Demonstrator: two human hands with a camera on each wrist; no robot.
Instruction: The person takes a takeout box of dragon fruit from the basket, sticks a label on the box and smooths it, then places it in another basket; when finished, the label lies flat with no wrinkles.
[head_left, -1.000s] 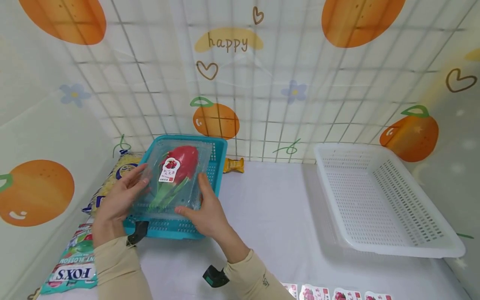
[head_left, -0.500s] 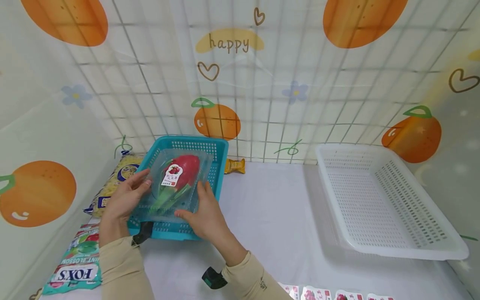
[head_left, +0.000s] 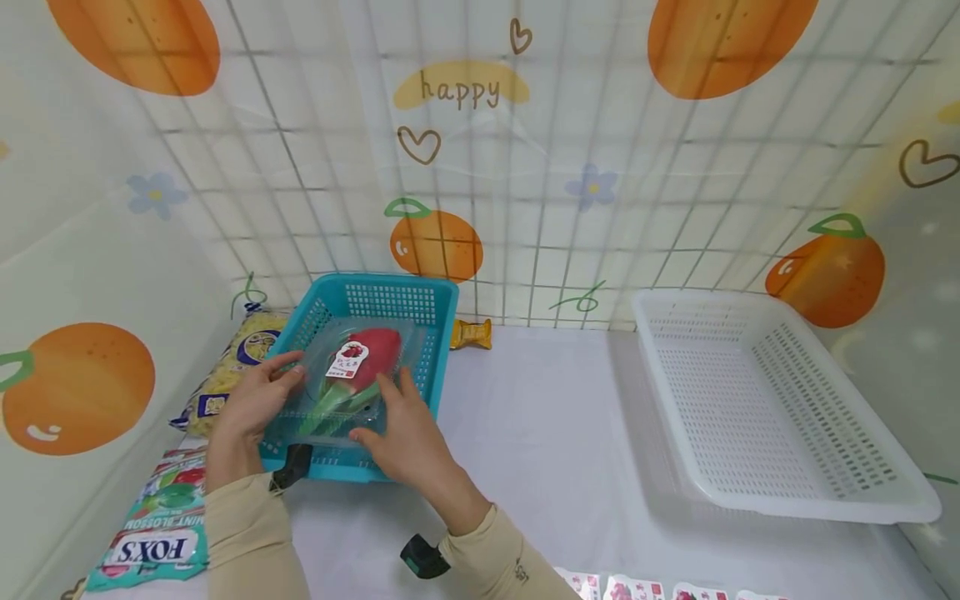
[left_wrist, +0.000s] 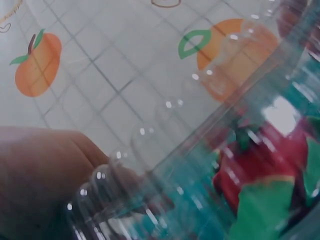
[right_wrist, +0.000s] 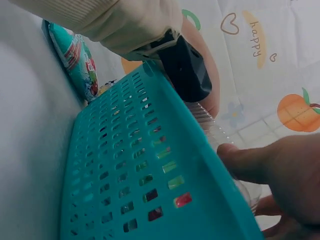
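Note:
A clear plastic box point(head_left: 303, 404) lies tilted inside the teal basket point(head_left: 444, 321). In the box is a red dragon fruit point(head_left: 384, 343) with long green scales, and a white label point(head_left: 347, 360) with a fruit picture sits on the lid. My left hand point(head_left: 251, 404) holds the box by its left edge; the left wrist view shows a fingertip through the ridged plastic point(left_wrist: 142, 132). My right hand point(head_left: 408, 433) is over the box's near right corner, fingers spread and fairly straight on the lid. In the right wrist view its thumb point(right_wrist: 245, 160) is beside the basket rim.
A yellow pasta bag point(head_left: 232, 379) and a teal FOX'S candy bag point(head_left: 161, 525) lie left of the basket. A small yellow-wrapped snack point(head_left: 472, 334) is behind it. A white basket point(head_left: 795, 500) stands at the right, with several fruit stickers point(head_left: 633, 587) along the front edge.
The box has come down and nearer to me, into the teal basket. My right fingers have shifted from the box's right side onto its lid. My left hand stays at the left edge.

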